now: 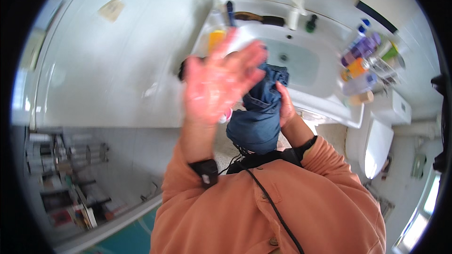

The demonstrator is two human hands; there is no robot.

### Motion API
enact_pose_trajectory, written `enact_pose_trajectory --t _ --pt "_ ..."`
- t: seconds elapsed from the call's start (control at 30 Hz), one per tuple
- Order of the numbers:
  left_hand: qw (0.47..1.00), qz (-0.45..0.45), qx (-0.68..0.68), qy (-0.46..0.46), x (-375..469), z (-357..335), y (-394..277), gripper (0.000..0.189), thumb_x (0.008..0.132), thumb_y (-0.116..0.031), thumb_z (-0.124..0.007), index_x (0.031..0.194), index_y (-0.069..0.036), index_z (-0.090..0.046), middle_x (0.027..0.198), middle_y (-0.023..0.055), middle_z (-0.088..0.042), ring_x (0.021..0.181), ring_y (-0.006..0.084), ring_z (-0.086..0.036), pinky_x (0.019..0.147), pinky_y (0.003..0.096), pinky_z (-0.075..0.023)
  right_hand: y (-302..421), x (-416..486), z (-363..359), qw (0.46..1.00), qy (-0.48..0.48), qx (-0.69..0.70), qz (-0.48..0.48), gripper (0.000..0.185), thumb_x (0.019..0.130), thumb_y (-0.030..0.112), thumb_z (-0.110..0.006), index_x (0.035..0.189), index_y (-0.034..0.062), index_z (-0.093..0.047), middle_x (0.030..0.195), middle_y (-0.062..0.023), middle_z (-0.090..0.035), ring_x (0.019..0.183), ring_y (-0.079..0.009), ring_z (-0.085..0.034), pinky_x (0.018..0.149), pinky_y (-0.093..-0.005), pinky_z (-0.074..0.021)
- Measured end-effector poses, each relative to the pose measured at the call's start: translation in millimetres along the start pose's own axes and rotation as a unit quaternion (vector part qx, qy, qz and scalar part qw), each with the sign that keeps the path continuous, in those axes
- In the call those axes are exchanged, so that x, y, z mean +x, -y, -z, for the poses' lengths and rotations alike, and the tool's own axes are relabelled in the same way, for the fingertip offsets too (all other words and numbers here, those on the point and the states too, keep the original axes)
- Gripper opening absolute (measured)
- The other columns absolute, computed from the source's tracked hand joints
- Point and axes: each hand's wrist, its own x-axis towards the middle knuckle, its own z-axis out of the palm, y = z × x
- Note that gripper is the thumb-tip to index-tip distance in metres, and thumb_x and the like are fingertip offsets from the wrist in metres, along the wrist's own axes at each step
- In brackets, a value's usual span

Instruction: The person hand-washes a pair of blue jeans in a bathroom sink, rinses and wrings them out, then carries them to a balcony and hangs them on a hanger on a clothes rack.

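Note:
My left hand [219, 81] is raised in front of the sink's left end, wet and slightly blurred, with its fingers spread and nothing in it. A bundle of blue denim cloth [261, 120] hangs at the near edge of the white sink [326, 88], close to my body. Against the bundle's right side, my right hand [286, 107] grips the denim with the thumb on top. Behind the cloth, the basin holds clear water [298, 60]. Part of the denim's upper edge lies behind my left hand's fingers.
On the sink's back rim are a brush [259, 18], a white faucet [293, 12] and a small green bottle [311, 24]. A yellow container [216, 38] stands at the left rim. Several bottles [356, 51] crowd the right rim. A toilet [378, 144] is at the right.

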Motion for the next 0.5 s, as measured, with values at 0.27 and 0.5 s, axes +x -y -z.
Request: enact_pose_trajectory --t 0.27,0.5 --pt "0.962 0.095 0.222 -0.127 -58 16 41 0.059 0.101 -0.031 -0.043 0.150 -0.006 -0.021 0.143 0.0229 -0.043 0.128 0.0328 -0.049 0.104 0.0437 -0.0406 16 -32 10 0.999 0.053 -0.006 0.003 0.044 0.089 0.032 -0.060 0.123 0.0038 -0.059 0.117 -0.0139 -0.066 0.106 -0.0311 -0.063 0.098 -0.0468 -0.0481" --pt "0.842 0.114 0.331 -0.411 -103 28 80 0.056 0.090 -0.018 -0.067 0.140 -0.008 -0.043 0.134 0.0111 -0.051 0.121 0.0203 -0.050 0.098 0.0333 -0.0430 56 -41 34 0.995 0.029 -0.070 0.066 0.059 0.089 0.044 -0.059 0.135 0.0088 -0.049 0.128 -0.0125 -0.060 0.116 -0.0325 -0.057 0.105 -0.0498 -0.0409"
